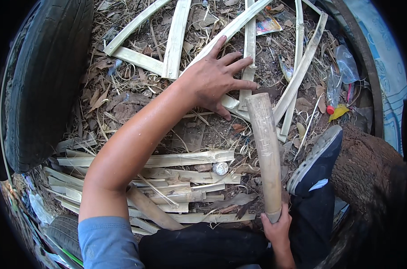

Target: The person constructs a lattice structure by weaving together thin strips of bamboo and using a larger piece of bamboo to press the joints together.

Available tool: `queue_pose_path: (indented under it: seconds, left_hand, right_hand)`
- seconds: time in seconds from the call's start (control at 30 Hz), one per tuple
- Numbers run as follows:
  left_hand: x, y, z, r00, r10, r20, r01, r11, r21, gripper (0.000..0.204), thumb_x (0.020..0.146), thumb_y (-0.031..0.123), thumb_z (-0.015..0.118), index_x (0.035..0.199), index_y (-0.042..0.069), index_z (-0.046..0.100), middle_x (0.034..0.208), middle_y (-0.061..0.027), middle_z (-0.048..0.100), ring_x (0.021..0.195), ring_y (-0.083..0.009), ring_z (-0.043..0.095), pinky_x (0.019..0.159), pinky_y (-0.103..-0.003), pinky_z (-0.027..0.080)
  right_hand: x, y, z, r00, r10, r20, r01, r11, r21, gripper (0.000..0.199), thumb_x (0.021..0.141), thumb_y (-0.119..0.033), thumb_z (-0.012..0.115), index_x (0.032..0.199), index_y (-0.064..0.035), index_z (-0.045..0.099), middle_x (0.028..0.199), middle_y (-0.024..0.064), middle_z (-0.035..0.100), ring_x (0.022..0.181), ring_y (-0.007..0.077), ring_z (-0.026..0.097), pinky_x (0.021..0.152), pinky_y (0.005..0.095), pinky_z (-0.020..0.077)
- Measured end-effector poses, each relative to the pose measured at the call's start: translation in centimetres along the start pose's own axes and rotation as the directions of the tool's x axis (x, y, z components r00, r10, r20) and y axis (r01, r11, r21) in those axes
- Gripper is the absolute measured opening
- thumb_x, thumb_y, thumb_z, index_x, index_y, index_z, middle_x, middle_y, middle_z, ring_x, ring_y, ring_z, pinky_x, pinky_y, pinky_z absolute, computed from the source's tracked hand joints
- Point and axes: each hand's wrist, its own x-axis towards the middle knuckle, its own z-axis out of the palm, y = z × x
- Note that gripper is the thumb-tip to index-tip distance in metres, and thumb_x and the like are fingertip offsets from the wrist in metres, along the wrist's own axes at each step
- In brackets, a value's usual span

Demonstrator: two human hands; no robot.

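Observation:
My left hand [217, 80] lies palm down, fingers spread, over a frame of pale split-bamboo strips [172, 42] joined at angles on the ground. One finger rests along a long slanting strip [237, 24], and the others reach across an upright strip [249, 45]. My right hand [277, 226], low in front of me, is closed round the lower end of a thick round bamboo stick [265, 152]. The stick stands out away from me, its far end close to the frame's lower corner and my left fingertips. Whether that end touches the frame I cannot tell.
Loose bamboo strips [190, 159] lie piled beneath my left arm, beside a small whitish cylinder [220, 168]. Tyres [51, 80] stand at left. My dark shoe [318, 159] is beside a brown trunk [369, 166]. A clear plastic bottle [334, 87] and a wrapper [268, 26] litter the leafy ground.

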Motion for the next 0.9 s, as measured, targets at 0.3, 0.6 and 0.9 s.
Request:
queue_pose_path:
  seconds: [0.3, 0.6, 0.9]
  left_hand:
    - [0.1, 0.0, -0.3, 1.000, 0.003, 0.011, -0.003, 1.000, 0.028, 0.095, 0.057, 0.072, 0.076, 0.143, 0.043, 0.046, 0.159, -0.0063, 0.032, 0.147, -0.0274, 0.030, 0.122, -0.060, 0.001]
    - [0.0, -0.1, 0.1, 1.000, 0.021, -0.023, -0.021, 1.000, 0.013, 0.095, 0.056, 0.070, 0.078, 0.142, 0.042, 0.048, 0.157, -0.0066, 0.035, 0.146, -0.0267, 0.032, 0.122, -0.061, 0.002]
    - [0.2, -0.1, 0.1, 1.000, -0.008, -0.016, 0.009, 1.000, 0.026, 0.097, 0.053, 0.071, 0.078, 0.141, 0.045, 0.048, 0.157, -0.0052, 0.034, 0.146, -0.0263, 0.032, 0.122, -0.060, 0.001]
  right_hand:
    - [-0.6, -0.1, 0.2, 0.995, -0.023, -0.100, 0.041, 0.982, 0.183, 0.052, 0.074, -0.015, 0.079, 0.115, 0.0025, 0.052, 0.090, 0.0226, 0.069, 0.083, 0.0373, 0.072, 0.073, 0.0417, 0.0563]
    - [0.3, 0.0, 0.0, 0.995, 0.062, 0.082, -0.063, 0.998, 0.016, 0.053, 0.073, -0.015, 0.079, 0.115, 0.0031, 0.052, 0.089, 0.0206, 0.070, 0.086, 0.0345, 0.072, 0.075, 0.0429, 0.0562]
    - [-0.6, -0.3, 0.2, 0.995, -0.051, -0.090, 0.068, 0.976, 0.206, 0.045, 0.076, -0.016, 0.077, 0.111, -0.0006, 0.052, 0.087, 0.0247, 0.067, 0.082, 0.0454, 0.068, 0.070, 0.0477, 0.0536]
